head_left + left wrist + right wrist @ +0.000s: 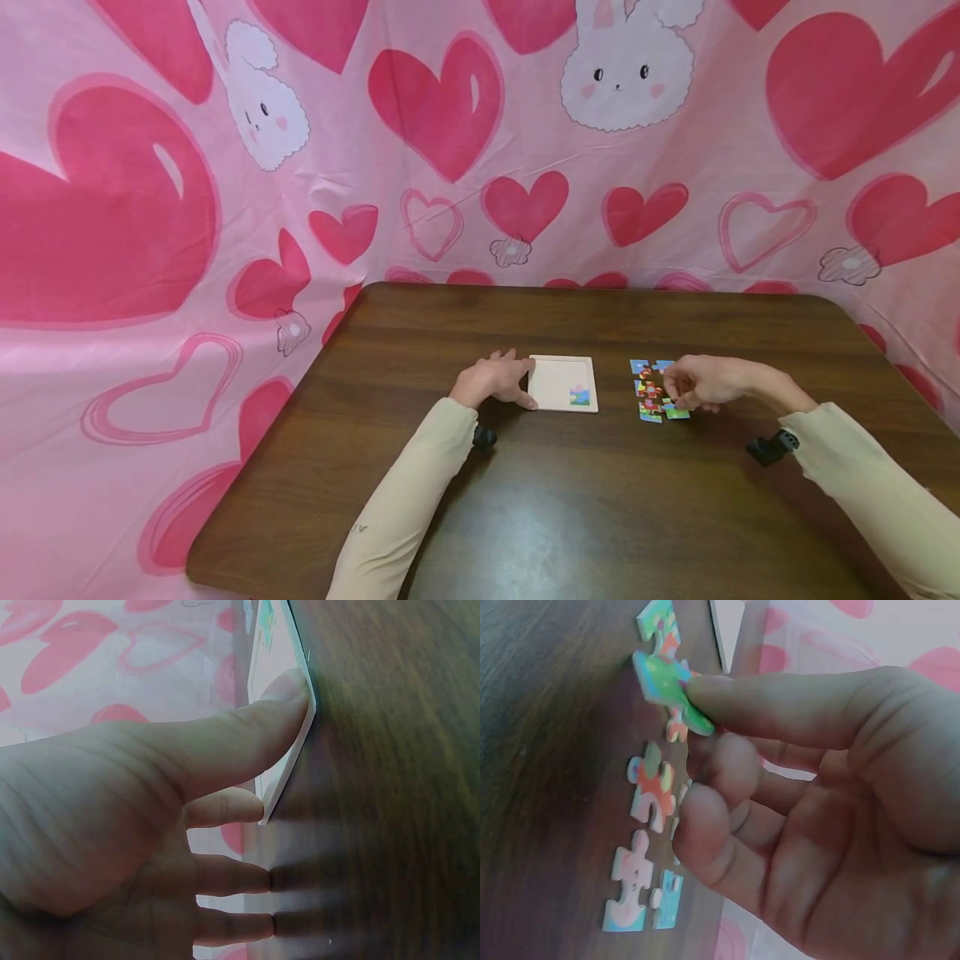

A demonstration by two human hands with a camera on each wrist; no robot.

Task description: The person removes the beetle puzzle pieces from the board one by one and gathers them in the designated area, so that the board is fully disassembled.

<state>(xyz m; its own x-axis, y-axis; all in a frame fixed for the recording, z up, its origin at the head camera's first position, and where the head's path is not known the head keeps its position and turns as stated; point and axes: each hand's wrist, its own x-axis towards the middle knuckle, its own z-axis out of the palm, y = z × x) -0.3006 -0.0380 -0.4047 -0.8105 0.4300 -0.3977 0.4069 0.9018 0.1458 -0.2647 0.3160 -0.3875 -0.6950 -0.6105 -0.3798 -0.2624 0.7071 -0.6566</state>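
A pale square puzzle tray [547, 383] lies on the table, with one green and blue jigsaw piece [579, 397] in its near right corner. My left hand [491, 379] rests at the tray's left side. In the left wrist view its thumb [277, 694] lies over the tray's corner and the index fingertip touches the edge; the other fingers extend onto the table. Right of the tray, my right hand [705, 382] pinches a green jigsaw piece [662, 681], tilted up off the table. Several loose pieces [648, 389] lie beside and partly under that hand.
The dark wooden table [555, 492] extends around the tray and pieces. Behind it and on the left hangs a pink cloth [450, 125] with hearts and rabbits. In the right wrist view, a pink piece [632, 881] and an orange piece [654, 791] lie apart.
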